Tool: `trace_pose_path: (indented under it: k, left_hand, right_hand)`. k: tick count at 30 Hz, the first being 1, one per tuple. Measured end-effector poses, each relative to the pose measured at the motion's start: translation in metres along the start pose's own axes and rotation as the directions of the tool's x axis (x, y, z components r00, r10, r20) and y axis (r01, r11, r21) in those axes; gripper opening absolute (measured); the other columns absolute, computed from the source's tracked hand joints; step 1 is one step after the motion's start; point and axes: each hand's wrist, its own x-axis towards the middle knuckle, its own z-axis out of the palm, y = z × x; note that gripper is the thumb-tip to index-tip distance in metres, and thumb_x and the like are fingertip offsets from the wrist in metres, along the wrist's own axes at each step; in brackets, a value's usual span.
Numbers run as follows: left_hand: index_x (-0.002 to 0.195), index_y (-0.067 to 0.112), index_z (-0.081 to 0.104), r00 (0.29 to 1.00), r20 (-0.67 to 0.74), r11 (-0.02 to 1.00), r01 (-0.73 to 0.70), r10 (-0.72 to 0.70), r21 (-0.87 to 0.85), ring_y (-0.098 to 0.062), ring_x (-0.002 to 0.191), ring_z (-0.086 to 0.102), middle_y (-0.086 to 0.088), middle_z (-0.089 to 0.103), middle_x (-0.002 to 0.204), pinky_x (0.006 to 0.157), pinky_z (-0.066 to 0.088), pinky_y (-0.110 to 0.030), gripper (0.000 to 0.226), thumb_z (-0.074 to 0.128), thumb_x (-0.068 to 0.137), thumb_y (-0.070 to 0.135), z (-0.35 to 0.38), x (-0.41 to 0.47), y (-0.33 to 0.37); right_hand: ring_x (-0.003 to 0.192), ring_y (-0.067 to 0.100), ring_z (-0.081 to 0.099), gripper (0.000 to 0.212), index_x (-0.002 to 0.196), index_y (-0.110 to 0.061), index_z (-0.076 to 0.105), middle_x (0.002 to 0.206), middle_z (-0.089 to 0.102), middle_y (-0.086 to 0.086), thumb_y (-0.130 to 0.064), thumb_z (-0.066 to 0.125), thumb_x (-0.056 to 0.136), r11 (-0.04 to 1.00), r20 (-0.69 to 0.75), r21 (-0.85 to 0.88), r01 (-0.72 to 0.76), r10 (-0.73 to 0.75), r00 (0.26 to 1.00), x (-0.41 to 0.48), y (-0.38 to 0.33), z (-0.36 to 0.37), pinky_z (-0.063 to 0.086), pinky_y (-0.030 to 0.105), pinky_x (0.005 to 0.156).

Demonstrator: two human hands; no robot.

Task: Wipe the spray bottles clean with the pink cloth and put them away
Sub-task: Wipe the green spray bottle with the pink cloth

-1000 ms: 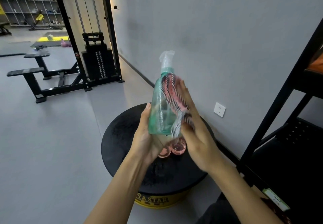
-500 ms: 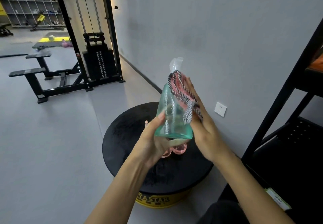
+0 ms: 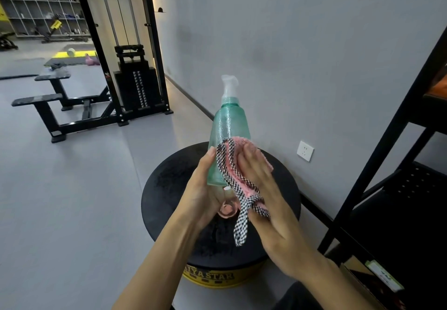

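The left grip (image 3: 200,196) curls round the base of the upright translucent green plastic spray bottle (image 3: 229,125). The right grip (image 3: 262,188), fingers flat, presses the pink, check-edged cloth (image 3: 238,176) against its side. Both are above a round black counter (image 3: 167,188) beside the grey wall (image 3: 314,55).

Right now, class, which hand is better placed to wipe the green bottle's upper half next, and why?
The right hand: its flat fingers press the pink cloth against the green bottle, low down, while the left hand grips its base, holding it up.
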Motion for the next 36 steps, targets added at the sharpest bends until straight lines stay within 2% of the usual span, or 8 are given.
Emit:
trace_pose_path:
  k: [3, 9, 13, 19, 23, 26, 31, 36]
  left_hand:
    - [0.119, 0.016, 0.065, 0.997, 0.069, 0.998, -0.039, 0.035, 0.049, -0.034, 0.094, 0.067, -0.015, 0.068, 0.114, 0.081, 0.050, -0.044, 0.059, 0.068, 0.077, 0.056, 0.003, -0.001, -0.003]
    - [0.115, 0.019, 0.070, 0.993, 0.083, 0.997, -0.080, 0.081, -0.016, -0.030, 0.101, 0.068, -0.014, 0.068, 0.115, 0.076, 0.061, -0.048, 0.047, 0.069, 0.078, 0.048, 0.010, -0.005, -0.007]
    - [0.131, 0.009, 0.055, 0.998, 0.026, 0.998, -0.061, 0.060, 0.019, -0.026, 0.097, 0.070, -0.016, 0.068, 0.115, 0.071, 0.060, -0.039, 0.061, 0.052, 0.084, 0.048, 0.007, -0.005, 0.000]
    - [0.134, 0.004, 0.052, 0.998, -0.019, 0.998, -0.057, 0.057, -0.004, -0.034, 0.111, 0.059, -0.027, 0.056, 0.131, 0.086, 0.058, -0.044, 0.074, 0.065, 0.078, 0.050, 0.007, -0.004, 0.002]
    - [0.137, 0.004, 0.050, 0.999, -0.014, 0.998, -0.051, 0.051, -0.036, -0.037, 0.118, 0.056, -0.029, 0.049, 0.139, 0.087, 0.058, -0.045, 0.087, 0.076, 0.071, 0.054, 0.006, -0.005, 0.003]
    - [0.133, 0.004, 0.055, 0.999, 0.005, 0.999, -0.032, 0.032, -0.031, -0.037, 0.117, 0.057, -0.028, 0.053, 0.137, 0.082, 0.059, -0.043, 0.082, 0.077, 0.070, 0.052, 0.005, -0.006, 0.003]
    - [0.098, 0.025, 0.076, 0.996, 0.059, 0.993, -0.068, 0.063, 0.093, -0.026, 0.083, 0.069, -0.010, 0.073, 0.101, 0.077, 0.050, -0.036, 0.062, 0.087, 0.049, 0.061, 0.002, -0.010, 0.001]
    - [0.105, 0.017, 0.075, 0.992, 0.088, 0.996, -0.090, 0.091, -0.016, -0.024, 0.091, 0.070, -0.011, 0.071, 0.105, 0.070, 0.061, -0.037, 0.055, 0.085, 0.060, 0.047, 0.004, -0.010, 0.003]
  right_hand:
    - [0.152, 0.011, 0.002, 0.062, 0.156, -0.029, 0.010, 0.164, 0.008, -0.010, -0.047, 0.032, 0.101, 1.000, -0.065, 0.007, -0.018, 0.019, 0.998, 0.016, 0.000, -0.006, 0.011, 0.052, 0.122]
    - [0.149, 0.004, 0.011, 0.063, 0.155, -0.023, 0.013, 0.163, 0.014, -0.012, -0.039, 0.034, 0.099, 0.987, -0.115, 0.132, -0.090, 0.105, 0.988, 0.040, -0.003, -0.018, 0.016, 0.028, 0.122]
    - [0.150, 0.007, 0.008, 0.061, 0.155, -0.026, 0.012, 0.163, 0.012, -0.015, -0.033, 0.036, 0.100, 0.992, -0.050, 0.105, -0.065, 0.071, 0.996, 0.018, -0.004, -0.006, 0.015, 0.036, 0.122]
    - [0.151, 0.009, 0.004, 0.062, 0.151, -0.046, 0.012, 0.163, 0.010, -0.019, -0.036, 0.038, 0.096, 0.995, -0.045, 0.086, -0.053, 0.057, 0.997, -0.003, -0.001, 0.004, 0.006, 0.048, 0.122]
    - [0.151, 0.009, 0.004, 0.061, 0.151, -0.046, 0.012, 0.162, 0.009, -0.019, -0.035, 0.037, 0.097, 0.996, -0.035, 0.079, -0.044, 0.047, 0.998, -0.001, -0.003, 0.005, 0.007, 0.054, 0.122]
    - [0.151, 0.009, 0.004, 0.060, 0.152, -0.042, 0.013, 0.163, 0.010, -0.018, -0.035, 0.038, 0.098, 0.996, -0.038, 0.073, -0.053, 0.056, 0.998, -0.001, -0.002, 0.006, 0.009, 0.057, 0.120]
    - [0.150, 0.004, 0.008, 0.062, 0.156, -0.031, 0.013, 0.162, 0.013, -0.020, -0.036, 0.036, 0.099, 0.992, -0.052, 0.108, -0.060, 0.065, 0.996, 0.019, -0.004, 0.001, 0.015, 0.036, 0.123]
    - [0.149, 0.005, 0.015, 0.062, 0.155, -0.035, 0.013, 0.161, 0.018, -0.018, -0.042, 0.036, 0.098, 0.977, -0.072, 0.177, -0.122, 0.137, 0.988, 0.035, -0.007, -0.003, 0.026, 0.046, 0.119]
